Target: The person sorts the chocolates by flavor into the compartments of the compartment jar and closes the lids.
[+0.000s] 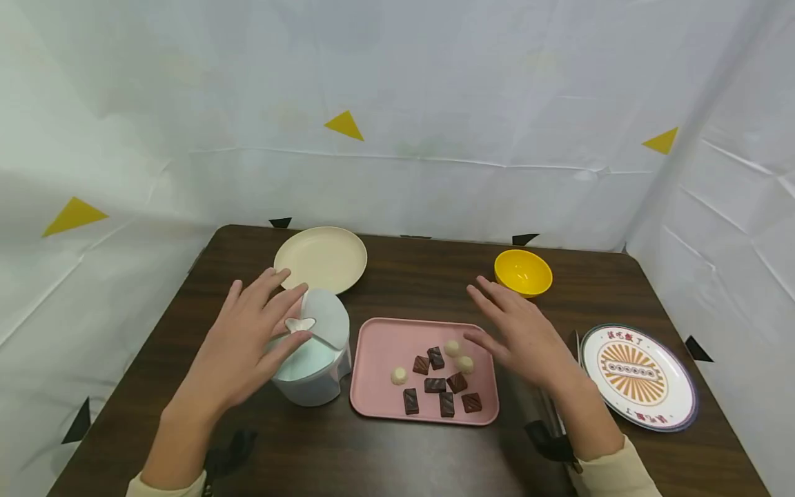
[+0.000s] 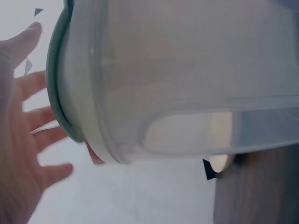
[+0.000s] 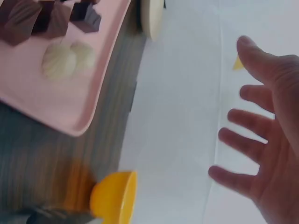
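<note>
My left hand [image 1: 248, 338] hovers over a lidded, translucent plastic container [image 1: 310, 390], fingers spread and nothing held. The container's round lid [image 1: 329, 314] is split into pastel sections with a small white piece at its middle. In the left wrist view the container [image 2: 187, 70] fills most of the picture, with the hand [image 2: 28, 135] beyond its lid end. My right hand [image 1: 522, 335], empty with fingers apart, is raised over the right edge of a pink tray [image 1: 379, 345]. On the tray lie several dark chocolates [image 1: 435, 385] and three white chocolates [image 1: 399, 375].
A cream plate [image 1: 323, 255] lies behind the container, and a yellow bowl [image 1: 524, 273] stands at the back right. Farther right is a white plate [image 1: 671, 366] with a printed orange design, a thin metallic piece [image 1: 579, 345] beside its left rim. White sheeting [image 1: 435, 83] rises behind the table.
</note>
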{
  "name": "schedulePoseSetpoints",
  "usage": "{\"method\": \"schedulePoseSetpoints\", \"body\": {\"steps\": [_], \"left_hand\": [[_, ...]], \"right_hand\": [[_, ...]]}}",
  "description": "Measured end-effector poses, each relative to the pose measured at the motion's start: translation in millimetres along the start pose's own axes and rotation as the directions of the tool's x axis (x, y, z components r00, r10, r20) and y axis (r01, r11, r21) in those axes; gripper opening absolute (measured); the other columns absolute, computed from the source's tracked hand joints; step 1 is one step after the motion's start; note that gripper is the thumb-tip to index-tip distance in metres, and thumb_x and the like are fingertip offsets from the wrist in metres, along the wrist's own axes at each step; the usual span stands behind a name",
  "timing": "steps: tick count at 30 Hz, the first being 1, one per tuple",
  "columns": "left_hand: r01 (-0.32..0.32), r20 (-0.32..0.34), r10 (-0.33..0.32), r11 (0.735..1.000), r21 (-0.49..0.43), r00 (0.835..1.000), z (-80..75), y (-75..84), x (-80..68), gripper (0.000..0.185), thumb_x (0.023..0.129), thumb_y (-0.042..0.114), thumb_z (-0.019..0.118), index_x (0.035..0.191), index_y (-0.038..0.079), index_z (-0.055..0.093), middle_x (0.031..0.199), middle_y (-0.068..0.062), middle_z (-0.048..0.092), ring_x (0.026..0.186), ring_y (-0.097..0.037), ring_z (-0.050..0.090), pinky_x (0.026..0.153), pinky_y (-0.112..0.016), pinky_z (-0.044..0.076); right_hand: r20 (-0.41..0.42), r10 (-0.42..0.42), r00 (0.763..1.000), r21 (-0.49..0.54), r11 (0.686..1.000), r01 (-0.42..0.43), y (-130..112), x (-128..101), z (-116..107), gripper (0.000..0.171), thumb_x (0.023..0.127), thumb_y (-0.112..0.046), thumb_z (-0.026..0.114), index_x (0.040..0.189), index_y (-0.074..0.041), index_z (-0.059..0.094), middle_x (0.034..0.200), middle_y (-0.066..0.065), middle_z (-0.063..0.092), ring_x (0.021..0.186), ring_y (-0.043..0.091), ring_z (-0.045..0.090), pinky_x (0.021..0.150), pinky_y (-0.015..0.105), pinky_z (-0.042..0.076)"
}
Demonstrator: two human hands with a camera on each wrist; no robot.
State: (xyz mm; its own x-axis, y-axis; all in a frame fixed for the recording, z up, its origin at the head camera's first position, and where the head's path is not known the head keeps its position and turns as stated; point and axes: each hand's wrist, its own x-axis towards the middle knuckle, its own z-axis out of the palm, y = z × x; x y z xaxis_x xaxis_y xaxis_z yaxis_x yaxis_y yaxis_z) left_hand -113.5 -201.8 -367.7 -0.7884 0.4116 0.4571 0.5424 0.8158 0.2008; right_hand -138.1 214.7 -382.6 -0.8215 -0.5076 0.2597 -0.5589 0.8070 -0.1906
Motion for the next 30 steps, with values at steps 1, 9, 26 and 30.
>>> {"method": "schedulePoseSetpoints", "body": {"steps": [1,9,26,30], "left_hand": [[-0.006,-0.024,0.006,1.0,-0.016,1.0,-0.2,-0.5,-3.0,0.059,0.091,0.048,0.063,0.142,0.021,0.051,0.15,-0.009,0.041,0.144,-0.031,0.028,0.112,-0.061,0.015],[-0.092,-0.25,0.023,0.958,-0.27,0.968,15.2,-6.8,-37.1,0.05,0.098,0.048,0.052,0.128,0.011,0.065,0.138,-0.013,0.053,0.134,-0.036,0.042,0.114,-0.04,0.026],[-0.189,-0.35,0.067,0.926,-0.326,0.934,28.6,-0.9,-54.9,0.044,0.094,0.042,0.062,0.115,0.004,0.071,0.127,-0.018,0.061,0.127,-0.041,0.05,0.113,-0.048,0.026],[-0.206,-0.372,0.076,0.924,-0.323,0.925,30.0,-0.4,-55.0,0.045,0.092,0.042,0.064,0.114,0.003,0.071,0.127,-0.019,0.062,0.126,-0.041,0.051,0.114,-0.041,0.025]], "right_hand": [[-0.015,-0.021,1.0,0.0,1.0,0.021,-3.3,1.8,0.3,0.073,0.09,-0.039,0.069,0.151,-0.011,0.039,0.156,0.011,0.033,0.138,0.032,0.038,0.108,0.055,0.03],[-0.086,-0.188,0.978,0.071,0.978,0.195,-43.5,19.2,12.2,0.062,0.091,-0.034,0.069,0.146,-0.015,0.048,0.151,0.005,0.043,0.131,0.025,0.048,0.102,0.048,0.041],[-0.152,-0.485,0.861,0.039,0.867,0.496,-122.8,57.3,51.7,0.053,0.091,-0.026,0.069,0.14,-0.014,0.054,0.147,0.005,0.047,0.138,0.019,0.04,0.111,0.032,0.03],[-0.143,-0.507,0.85,-0.002,0.859,0.512,-128.7,60.5,56.2,0.052,0.092,-0.025,0.067,0.141,-0.016,0.053,0.148,0.004,0.047,0.139,0.021,0.038,0.113,0.032,0.026]]}}
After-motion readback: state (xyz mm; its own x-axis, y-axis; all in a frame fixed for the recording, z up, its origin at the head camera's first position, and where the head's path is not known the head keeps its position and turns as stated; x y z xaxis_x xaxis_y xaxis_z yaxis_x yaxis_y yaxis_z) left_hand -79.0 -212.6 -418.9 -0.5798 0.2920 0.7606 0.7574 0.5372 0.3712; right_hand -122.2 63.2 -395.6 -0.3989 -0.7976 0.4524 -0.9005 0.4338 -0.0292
